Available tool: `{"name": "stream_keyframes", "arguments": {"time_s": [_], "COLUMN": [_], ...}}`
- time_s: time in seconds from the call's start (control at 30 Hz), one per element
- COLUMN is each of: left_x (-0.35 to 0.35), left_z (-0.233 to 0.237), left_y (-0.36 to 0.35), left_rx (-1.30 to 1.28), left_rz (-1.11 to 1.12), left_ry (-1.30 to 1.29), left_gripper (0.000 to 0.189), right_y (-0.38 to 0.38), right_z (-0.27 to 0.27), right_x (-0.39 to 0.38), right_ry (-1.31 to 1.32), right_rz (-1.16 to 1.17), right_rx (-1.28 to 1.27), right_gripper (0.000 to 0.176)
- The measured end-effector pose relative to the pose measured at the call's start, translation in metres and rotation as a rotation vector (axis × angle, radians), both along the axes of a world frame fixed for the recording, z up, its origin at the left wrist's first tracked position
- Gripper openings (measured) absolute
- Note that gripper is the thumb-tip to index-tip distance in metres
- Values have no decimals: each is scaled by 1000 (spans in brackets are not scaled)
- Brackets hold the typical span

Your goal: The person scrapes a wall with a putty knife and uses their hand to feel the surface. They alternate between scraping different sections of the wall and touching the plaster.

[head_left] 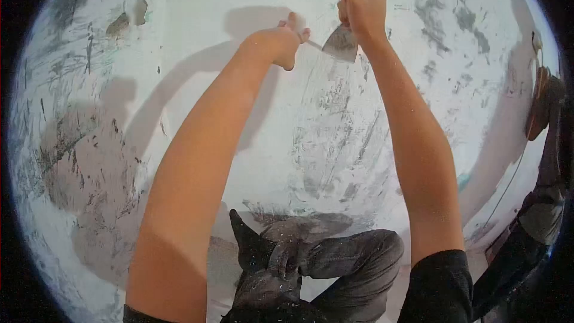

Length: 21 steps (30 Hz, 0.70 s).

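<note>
My right hand (363,12) is closed around the black handle of a putty knife (341,43). Its broad metal blade points down and to the left, close to the pale wall-like surface (239,167). To the left of the blade is my left hand (286,40), its fingers partly curled and partly hidden behind the wrist. A thin grey edge runs from these fingers toward the putty knife's blade; what it belongs to cannot be made out.
Dark scuffs and patches of worn coating mark the surface, with two small chipped spots (140,12) at upper left. My bent legs in dark trousers (359,257) are at the bottom. Another person's leg (541,203) and a brown shoe (538,104) show at the right edge.
</note>
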<state>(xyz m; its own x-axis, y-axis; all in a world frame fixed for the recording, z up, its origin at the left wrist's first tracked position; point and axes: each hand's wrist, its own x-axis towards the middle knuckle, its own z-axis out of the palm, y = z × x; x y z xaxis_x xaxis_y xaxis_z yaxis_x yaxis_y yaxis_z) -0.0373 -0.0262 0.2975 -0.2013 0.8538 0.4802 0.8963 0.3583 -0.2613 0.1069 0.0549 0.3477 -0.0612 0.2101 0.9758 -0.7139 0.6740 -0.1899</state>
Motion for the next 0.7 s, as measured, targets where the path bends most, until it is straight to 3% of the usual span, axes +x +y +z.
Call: {"name": "stream_keyframes", "arguments": {"time_s": [0.03,0.07,0.1,0.3,0.33,0.4,0.43,0.47,0.53,0.6,0.63,0.7], "left_x": [3,5,3,-1,3,3,1,0,-1,-2,-3,0], "left_z": [1,2,0,0,0,3,5,5,5,6,4,4], "left_y": [-3,-6,-6,-6,-8,-9,-6,-6,-8,-11,-14,-18], "left_rx": [-25,-48,-51,19,0,-16,-49,-82,-86,-87,-71,-66], "left_rz": [10,24,25,-56,-36,-10,11,34,12,-2,-26,-41], "left_ry": [32,62,61,-42,-65,-88,-32,23,-9,-27,-36,-31], "left_gripper": [99,102,102,98,99,100,101,103,104,104,104,103], "right_y": [-3,-8,-10,-9,-5,-3,-1,-18,-10,-7,-5,5], "right_z": [3,14,18,-30,-39,-81,-114,-127,-203,-277,-315,-371], "right_x": [-1,-6,1,-6,12,23,34,75,105,137,154,192], "right_ry": [-61,-8,34,7,-237,-185,-91,-597,-834,-1082,-1221,-1266], "right_rz": [-12,73,92,-165,-95,-262,-391,-450,-419,-336,-533,-586], "right_rx": [26,-136,-52,-53,-37,-6,183,437,760,883,972,910], "right_gripper": [29,32,30,31,27,26,22,13,14,24,27,27]}}
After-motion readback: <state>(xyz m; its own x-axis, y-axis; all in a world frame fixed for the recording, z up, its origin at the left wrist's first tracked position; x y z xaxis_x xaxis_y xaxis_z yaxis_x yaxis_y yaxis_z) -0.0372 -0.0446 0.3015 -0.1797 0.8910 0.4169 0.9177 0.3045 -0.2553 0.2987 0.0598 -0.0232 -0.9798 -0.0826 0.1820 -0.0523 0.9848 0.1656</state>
